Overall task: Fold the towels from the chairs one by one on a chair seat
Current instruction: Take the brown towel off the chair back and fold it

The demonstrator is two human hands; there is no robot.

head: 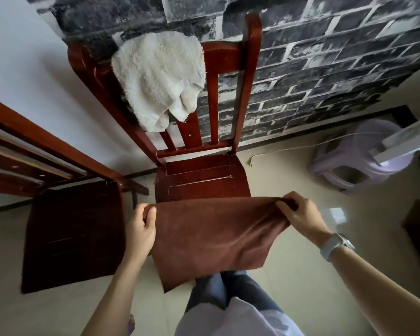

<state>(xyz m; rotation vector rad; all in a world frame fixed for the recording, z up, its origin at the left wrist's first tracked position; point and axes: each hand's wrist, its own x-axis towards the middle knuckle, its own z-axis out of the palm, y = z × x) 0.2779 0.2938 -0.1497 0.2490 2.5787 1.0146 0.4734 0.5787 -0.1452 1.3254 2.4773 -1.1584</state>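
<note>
Brown towel [216, 236] held stretched between both hands, in front of the near edge of the middle chair's seat [199, 180]. Its top edge runs taut and nearly level from hand to hand; the rest hangs down toward 6 o'clock, lower corner over the person's legs [230, 289]. Whether the cloth touches the seat edge cannot be told.

Left hand [141, 229]: at 9 o'clock of the towel, fingers curled in, thumb and fingers pinching the upper left corner.

Right hand [298, 214]: at 2 o'clock of the towel, fingers bent over the upper right corner and gripping it, cloth bunched beneath the fingertips. A pale wristwatch [337, 246] sits on that wrist.

White towel [158, 78]: draped over the top rail of the middle chair's backrest [250, 76], at 12 o'clock from the hands, hanging down the left slats in a crumpled bunch (a faint orange mark near its upper right edge).

Second chair [73, 229]: at 9 o'clock, dark seat just beside the left forearm, backrest running off the left edge.

Surroundings: lilac plastic stool [354, 163] at 2 o'clock on the pale tiled floor [296, 282], well apart from the chair; thin white cord [289, 149] lying on the floor between them; brick-pattern wall [325, 59] behind.
</note>
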